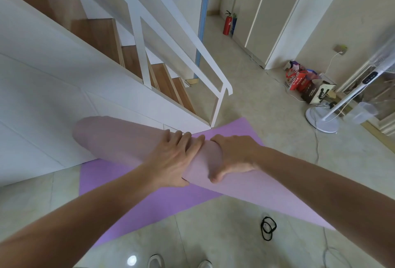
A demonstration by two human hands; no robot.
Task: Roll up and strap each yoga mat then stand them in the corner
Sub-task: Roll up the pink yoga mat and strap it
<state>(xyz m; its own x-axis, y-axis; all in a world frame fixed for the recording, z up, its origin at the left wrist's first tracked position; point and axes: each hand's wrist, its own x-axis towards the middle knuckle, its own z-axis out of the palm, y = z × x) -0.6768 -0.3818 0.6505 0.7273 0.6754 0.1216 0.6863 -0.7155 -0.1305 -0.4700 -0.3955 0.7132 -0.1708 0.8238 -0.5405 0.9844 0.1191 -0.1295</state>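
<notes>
A dusty-pink yoga mat [115, 139] is rolled into a thick tube and held off the floor, its far end pointing left toward the stair wall. My left hand [173, 158] lies over the roll with fingers wrapped across its top. My right hand [233, 156] grips the roll right beside it, thumb underneath. A loose flap of the same mat [277, 199] hangs down to the right. Below lies a flat purple yoga mat [132, 199] spread on the tiled floor. A black strap [268, 228] lies coiled on the floor at the lower right.
A white staircase with wooden treads [162, 79] and a railing rises at the left. A standing fan [322, 118], boxes and bags [303, 83] and cables crowd the right wall. A red fire extinguisher [227, 25] stands in the far doorway. My shoes [156, 261] show at the bottom.
</notes>
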